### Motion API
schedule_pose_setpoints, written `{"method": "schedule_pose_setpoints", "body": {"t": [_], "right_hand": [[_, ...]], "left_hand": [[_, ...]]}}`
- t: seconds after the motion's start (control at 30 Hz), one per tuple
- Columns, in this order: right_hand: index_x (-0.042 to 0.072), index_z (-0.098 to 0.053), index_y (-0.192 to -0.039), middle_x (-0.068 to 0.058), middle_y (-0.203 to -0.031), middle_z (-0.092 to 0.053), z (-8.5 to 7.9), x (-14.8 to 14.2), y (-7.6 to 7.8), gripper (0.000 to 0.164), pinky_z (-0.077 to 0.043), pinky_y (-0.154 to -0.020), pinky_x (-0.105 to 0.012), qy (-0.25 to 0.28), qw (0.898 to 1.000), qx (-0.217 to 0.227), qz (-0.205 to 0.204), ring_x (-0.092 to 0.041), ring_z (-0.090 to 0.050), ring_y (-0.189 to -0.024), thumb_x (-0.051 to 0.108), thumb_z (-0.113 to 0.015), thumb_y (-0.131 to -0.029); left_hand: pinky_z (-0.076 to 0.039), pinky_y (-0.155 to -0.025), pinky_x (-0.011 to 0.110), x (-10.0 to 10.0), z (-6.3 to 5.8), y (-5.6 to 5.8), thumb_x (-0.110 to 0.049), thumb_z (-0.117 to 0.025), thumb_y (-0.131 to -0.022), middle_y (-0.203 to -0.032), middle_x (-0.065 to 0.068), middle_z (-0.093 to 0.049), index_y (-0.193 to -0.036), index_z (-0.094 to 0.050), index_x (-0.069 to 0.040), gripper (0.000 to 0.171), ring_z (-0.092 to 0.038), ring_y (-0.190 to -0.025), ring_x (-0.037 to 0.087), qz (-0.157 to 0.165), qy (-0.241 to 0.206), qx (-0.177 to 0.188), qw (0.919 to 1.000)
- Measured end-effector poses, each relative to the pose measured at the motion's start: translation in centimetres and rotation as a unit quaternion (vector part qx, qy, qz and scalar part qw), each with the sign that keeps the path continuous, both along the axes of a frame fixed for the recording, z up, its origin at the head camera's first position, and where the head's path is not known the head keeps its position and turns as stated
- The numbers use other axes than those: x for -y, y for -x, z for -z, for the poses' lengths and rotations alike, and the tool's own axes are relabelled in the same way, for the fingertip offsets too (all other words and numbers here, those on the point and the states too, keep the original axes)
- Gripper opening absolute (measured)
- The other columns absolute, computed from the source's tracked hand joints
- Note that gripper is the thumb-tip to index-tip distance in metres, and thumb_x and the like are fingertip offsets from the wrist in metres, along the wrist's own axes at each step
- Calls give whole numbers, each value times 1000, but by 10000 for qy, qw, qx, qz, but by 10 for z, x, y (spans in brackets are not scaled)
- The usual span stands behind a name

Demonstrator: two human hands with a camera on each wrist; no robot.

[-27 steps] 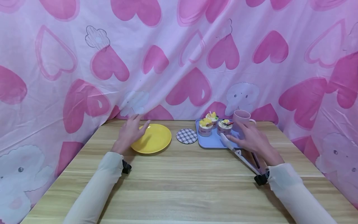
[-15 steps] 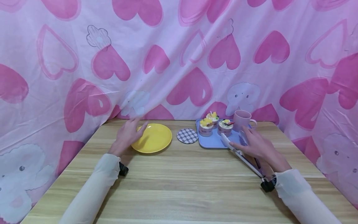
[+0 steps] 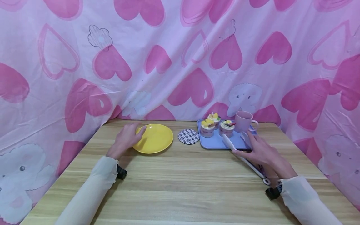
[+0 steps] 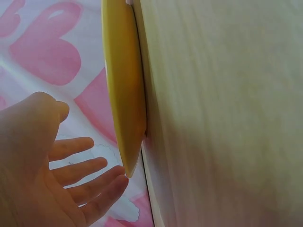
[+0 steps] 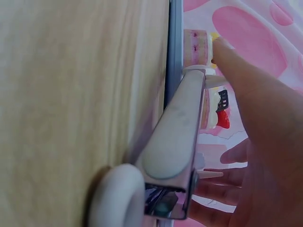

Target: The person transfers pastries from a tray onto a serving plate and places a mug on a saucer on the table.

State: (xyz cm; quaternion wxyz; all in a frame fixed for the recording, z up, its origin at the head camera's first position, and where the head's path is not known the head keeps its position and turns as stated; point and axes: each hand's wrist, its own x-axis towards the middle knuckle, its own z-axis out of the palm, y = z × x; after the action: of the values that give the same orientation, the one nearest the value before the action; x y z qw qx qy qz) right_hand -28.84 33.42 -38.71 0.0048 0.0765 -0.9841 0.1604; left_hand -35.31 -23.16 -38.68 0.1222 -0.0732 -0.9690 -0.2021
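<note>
My left hand (image 3: pixel 125 137) is at the left edge of the yellow plate (image 3: pixel 156 139), fingers spread. In the left wrist view its fingertips come right up to the rim of the plate, and nothing is in the palm. My right hand (image 3: pixel 264 153) hovers over a pair of tongs (image 3: pixel 253 168), thumb and fingers spread to either side of them. The tongs lie with their white tips on the blue tray (image 3: pixel 209 146) and the ring end on the table. In the right wrist view, the tongs' handle (image 5: pixel 173 127) runs beside my fingers, which are partly hidden behind it.
Several things stand on the tray: three dessert cups (image 3: pixel 207 129) topped with cream and fruit, and a pink mug (image 3: pixel 243 121) at the back right. A checked round coaster (image 3: pixel 188 137) lies between plate and tray. A pink heart-print cloth (image 3: pixel 180 62) hangs behind the wooden table (image 3: pixel 180 193).
My right hand has drawn back toward me and to the right along the tongs, away from the mug. My left hand has drawn slightly back and lower. Tray, plate and tongs stay put.
</note>
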Motion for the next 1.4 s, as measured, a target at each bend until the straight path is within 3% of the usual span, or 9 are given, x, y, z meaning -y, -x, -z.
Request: {"method": "schedule_pose_setpoints", "body": {"t": [0.33,0.57,0.8,1.03,1.2,1.4], "right_hand": [[-2,-3,-172,-40,-172,-14,1,-4,-7,139,-36,-110,-83,-160,9999,40,34,-64,-26,-151,83,-70,-84],[-9,-12,-168,-41,-169,-19,4,-7,-10,138,-42,-110,-79,-9,9996,280,53,-63,-35,-147,84,-70,-83],[-11,-17,-166,-42,-165,-29,5,-7,-8,138,-47,-108,-75,18,9990,396,183,-58,-46,-140,87,-68,-82],[-13,-18,-165,-43,-160,-37,3,-9,-9,140,-56,-100,-66,65,9989,413,215,-45,-56,-116,85,-71,-81],[-12,-17,-165,-43,-159,-38,1,-11,-9,139,-54,-101,-70,-73,9987,468,213,-47,-57,-120,86,-70,-82],[-8,-18,-167,-43,-162,-36,3,-11,-8,138,-52,-102,-73,-128,9989,353,292,-54,-56,-129,88,-68,-82]], "left_hand": [[-45,-116,67,2,-2,1,-45,-50,-111,-156,23,-60,-154,-58,-7,58,-55,-144,46,33,-121,341,9993],[-44,-120,64,6,0,2,-31,-53,-111,-154,28,-59,-153,-56,1,53,-58,-137,45,98,-280,505,9983],[-55,-97,51,9,2,0,-10,-55,-105,-144,32,-64,-148,-59,6,46,-61,-109,38,71,-338,669,9972],[-57,-100,51,12,1,0,5,-57,-90,-141,34,-64,-146,-58,11,56,-61,-111,38,74,-334,830,9960],[-58,-99,47,13,1,0,6,-57,-92,-146,34,-61,-149,-55,12,57,-60,-111,38,-5,-441,1064,9933],[-57,-95,43,13,1,0,6,-57,-91,-146,34,-62,-148,-56,14,57,-60,-112,37,-13,-397,1075,9934]]}}
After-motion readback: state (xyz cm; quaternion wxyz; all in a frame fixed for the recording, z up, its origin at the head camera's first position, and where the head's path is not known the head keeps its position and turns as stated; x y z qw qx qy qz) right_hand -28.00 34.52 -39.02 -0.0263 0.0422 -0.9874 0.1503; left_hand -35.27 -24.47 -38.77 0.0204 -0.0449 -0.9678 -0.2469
